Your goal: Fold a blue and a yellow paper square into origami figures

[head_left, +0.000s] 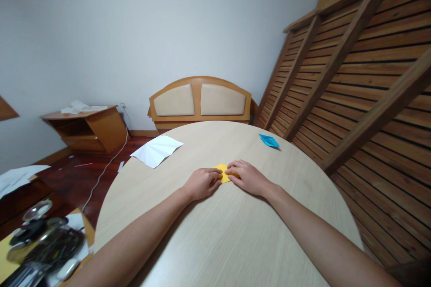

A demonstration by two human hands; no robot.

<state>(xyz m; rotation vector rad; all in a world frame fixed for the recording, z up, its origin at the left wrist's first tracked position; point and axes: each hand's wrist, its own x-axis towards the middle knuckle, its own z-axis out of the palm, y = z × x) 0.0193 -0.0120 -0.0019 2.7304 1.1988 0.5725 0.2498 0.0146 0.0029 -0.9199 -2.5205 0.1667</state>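
Note:
A small piece of yellow paper (222,173) lies on the round table (262,237), between my two hands. My left hand (203,183) has its curled fingers on the paper's left side. From the right, my right hand (247,176) presses its bent fingers onto the paper's other side. Both hands cover parts of the sheet, so its full shape is hidden. Farther back on the right is a folded piece of blue paper (269,141), and a creased white sheet (156,150) rests at the table's left edge.
Wooden slatted panels (377,112) lean along the right side. Behind the table stands a padded headboard (202,98). A low cabinet (101,130) with papers is at the back left, and a cluttered surface (88,228) is at the lower left. A white cable (101,178) crosses the floor.

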